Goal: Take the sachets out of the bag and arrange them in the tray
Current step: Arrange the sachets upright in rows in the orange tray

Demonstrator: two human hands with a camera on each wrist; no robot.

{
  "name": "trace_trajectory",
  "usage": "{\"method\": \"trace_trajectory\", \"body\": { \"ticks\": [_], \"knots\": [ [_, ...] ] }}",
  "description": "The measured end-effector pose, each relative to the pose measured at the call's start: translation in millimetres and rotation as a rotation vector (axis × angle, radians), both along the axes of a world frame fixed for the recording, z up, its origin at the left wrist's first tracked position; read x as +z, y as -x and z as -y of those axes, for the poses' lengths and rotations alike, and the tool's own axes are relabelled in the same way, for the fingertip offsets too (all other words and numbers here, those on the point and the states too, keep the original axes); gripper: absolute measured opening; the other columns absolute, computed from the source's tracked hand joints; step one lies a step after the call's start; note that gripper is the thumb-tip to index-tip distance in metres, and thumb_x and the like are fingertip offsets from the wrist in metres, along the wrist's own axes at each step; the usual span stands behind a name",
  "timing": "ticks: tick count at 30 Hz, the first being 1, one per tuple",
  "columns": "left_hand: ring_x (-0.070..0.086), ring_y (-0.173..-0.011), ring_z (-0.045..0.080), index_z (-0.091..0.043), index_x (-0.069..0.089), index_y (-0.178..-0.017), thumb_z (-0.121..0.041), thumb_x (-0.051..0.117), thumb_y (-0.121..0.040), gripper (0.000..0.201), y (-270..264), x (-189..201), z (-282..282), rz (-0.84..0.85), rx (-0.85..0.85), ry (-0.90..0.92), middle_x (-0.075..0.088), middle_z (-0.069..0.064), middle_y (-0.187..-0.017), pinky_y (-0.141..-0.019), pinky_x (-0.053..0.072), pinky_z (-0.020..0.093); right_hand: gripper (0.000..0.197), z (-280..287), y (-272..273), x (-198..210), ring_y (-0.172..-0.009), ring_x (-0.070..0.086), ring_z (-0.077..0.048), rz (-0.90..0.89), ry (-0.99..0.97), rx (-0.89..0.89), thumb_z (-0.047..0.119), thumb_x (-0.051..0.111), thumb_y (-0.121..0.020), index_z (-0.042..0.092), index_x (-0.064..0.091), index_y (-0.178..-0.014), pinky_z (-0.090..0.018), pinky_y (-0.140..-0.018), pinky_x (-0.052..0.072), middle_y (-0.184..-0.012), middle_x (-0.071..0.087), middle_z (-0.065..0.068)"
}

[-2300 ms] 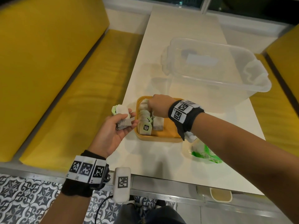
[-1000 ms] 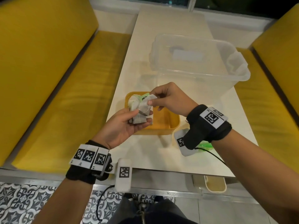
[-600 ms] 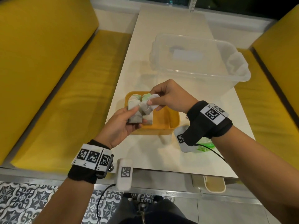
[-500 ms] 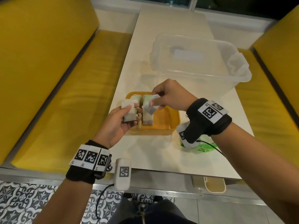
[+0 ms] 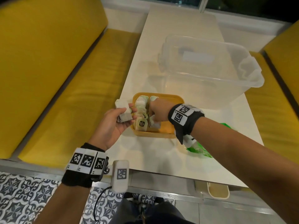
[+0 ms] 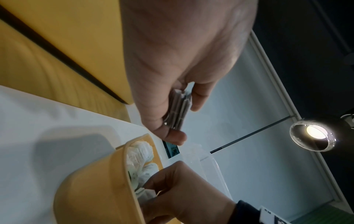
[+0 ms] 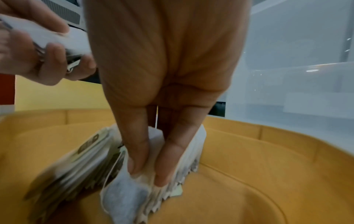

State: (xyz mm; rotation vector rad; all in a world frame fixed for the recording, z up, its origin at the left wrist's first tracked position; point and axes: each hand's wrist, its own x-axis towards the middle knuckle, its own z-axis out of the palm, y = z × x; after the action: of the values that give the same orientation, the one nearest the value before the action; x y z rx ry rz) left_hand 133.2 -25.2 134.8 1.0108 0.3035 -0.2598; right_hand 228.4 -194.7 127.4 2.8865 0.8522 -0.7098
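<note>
- Left hand (image 5: 113, 122) held palm-up just off the left edge of the tray (image 5: 169, 133), above the table (image 5: 161, 152). Thumb and curled fingers pinch a small stack of sachets (image 5: 123, 113); the left wrist view shows the stack edge-on, clamped between thumb and fingers.
- Right hand (image 5: 157, 113) reaches down into the yellow tray. In the right wrist view, thumb and forefinger (image 7: 138, 151) are pressed together on one white sachet (image 7: 126, 195), its lower end down among the others.
- Two rows of sachets (image 5: 141, 109) stand on edge in the left half of the tray, packed close; one at the near end (image 5: 142, 125) shows a dark round label.
- Right half of the tray floor is bare yellow.
- Green-and-clear bag (image 5: 199, 148) lies flat on the table to the right of the tray, partly hidden under the right wrist.
- Clear plastic bin (image 5: 208, 68) sits behind the tray, farther up the table.
- Yellow bench seats (image 5: 64, 94) flank the table on both sides.
</note>
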Motion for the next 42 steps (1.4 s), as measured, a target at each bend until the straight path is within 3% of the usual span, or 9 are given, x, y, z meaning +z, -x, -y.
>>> {"method": "trace_trajectory", "body": {
  "ticks": [4, 8, 12, 16, 21, 27, 33, 38, 42],
  "knots": [
    [0.063, -0.085, 0.022, 0.002, 0.051, -0.127, -0.006, 0.031, -0.098, 0.036, 1, -2, -2, 0.001, -0.029, 0.045, 0.06, 0.016, -0.11, -0.069, 0.056, 0.024, 0.019, 2, -4, 1, -0.086, 0.061, -0.023, 0.013, 0.0, 0.02, 0.015, 0.07, -0.081, 0.01, 0.074, -0.099, -0.026, -0.068, 0.045, -0.093, 0.068, -0.007],
    [0.065, -0.092, 0.025, 0.005, 0.052, -0.124, 0.0, 0.033, -0.099, 0.031, -1, -1, 5, 0.015, -0.055, -0.006, 0.063, 0.019, -0.111, -0.074, 0.058, 0.025, 0.02, 9, -5, 21, -0.082, 0.058, -0.022, 0.061, -0.033, -0.017, 0.021, 0.07, -0.084, 0.007, 0.072, -0.098, -0.029, -0.07, 0.047, -0.097, 0.066, -0.008],
    [0.067, -0.101, 0.028, 0.001, 0.052, -0.124, 0.0, 0.04, -0.099, 0.027, -2, 1, 13, 0.028, -0.094, -0.051, 0.064, 0.022, -0.117, -0.083, 0.058, 0.029, 0.015, 21, -3, 48, -0.073, 0.063, -0.021, 0.122, -0.427, -0.187, 0.013, 0.059, -0.089, 0.008, 0.073, -0.092, -0.026, -0.065, 0.051, -0.09, 0.07, -0.009],
    [0.07, -0.098, 0.024, 0.0, 0.052, -0.126, 0.001, 0.046, -0.097, 0.029, -2, 6, 22, 0.087, -0.169, -0.099, 0.068, 0.017, -0.111, -0.08, 0.058, 0.028, 0.015, 22, 17, 76, -0.078, 0.064, -0.016, -0.11, -0.8, -0.244, 0.019, 0.069, -0.087, 0.011, 0.072, -0.1, -0.028, -0.057, 0.058, -0.091, 0.069, -0.006],
    [0.068, -0.104, 0.031, -0.005, 0.058, -0.12, -0.005, 0.052, -0.095, 0.026, 0, 12, 31, 0.153, -0.265, -0.176, 0.07, 0.018, -0.111, -0.08, 0.058, 0.029, 0.02, 21, 27, 73, -0.068, 0.059, -0.014, -0.145, -0.815, -0.19, 0.009, 0.078, -0.077, 0.006, 0.071, -0.096, -0.025, -0.054, 0.055, -0.086, 0.065, -0.015],
    [0.068, -0.102, 0.03, -0.004, 0.054, -0.124, -0.015, 0.048, -0.098, 0.029, 4, 11, 34, 0.06, -0.203, -0.028, 0.069, 0.017, -0.114, -0.071, 0.059, 0.028, 0.014, 34, 30, 68, -0.06, 0.059, -0.011, -0.175, -0.877, -0.274, 0.003, 0.076, -0.078, 0.001, 0.069, -0.091, -0.022, -0.054, 0.054, -0.078, 0.064, -0.021],
    [0.071, -0.09, 0.022, -0.006, 0.059, -0.115, -0.014, 0.044, -0.101, 0.023, 4, 2, 27, 0.046, -0.07, -0.075, 0.07, 0.012, -0.104, -0.071, 0.06, 0.03, 0.01, 46, 25, 69, -0.052, 0.057, -0.007, -0.086, -0.833, -0.314, 0.005, 0.076, -0.08, 0.004, 0.067, -0.083, -0.027, -0.054, 0.057, -0.066, 0.059, -0.005],
    [0.07, -0.091, 0.021, -0.006, 0.062, -0.109, -0.017, 0.042, -0.102, 0.023, 5, -5, 13, 0.062, 0.018, -0.138, 0.067, 0.012, -0.107, -0.076, 0.059, 0.025, 0.006, 38, 17, 44, -0.055, 0.063, -0.017, -0.031, -0.481, -0.219, 0.005, 0.073, -0.081, 0.005, 0.068, -0.083, -0.027, -0.058, 0.057, -0.064, 0.061, 0.002],
    [0.07, -0.095, 0.024, -0.006, 0.063, -0.109, -0.016, 0.042, -0.102, 0.025, 9, -6, 8, 0.054, 0.031, -0.125, 0.068, 0.016, -0.107, -0.079, 0.059, 0.028, 0.01, 23, 12, 14, -0.065, 0.057, -0.013, -0.002, -0.195, -0.151, 0.005, 0.068, -0.083, 0.011, 0.071, -0.091, -0.022, -0.06, 0.049, -0.081, 0.067, -0.001]
  ]
}}
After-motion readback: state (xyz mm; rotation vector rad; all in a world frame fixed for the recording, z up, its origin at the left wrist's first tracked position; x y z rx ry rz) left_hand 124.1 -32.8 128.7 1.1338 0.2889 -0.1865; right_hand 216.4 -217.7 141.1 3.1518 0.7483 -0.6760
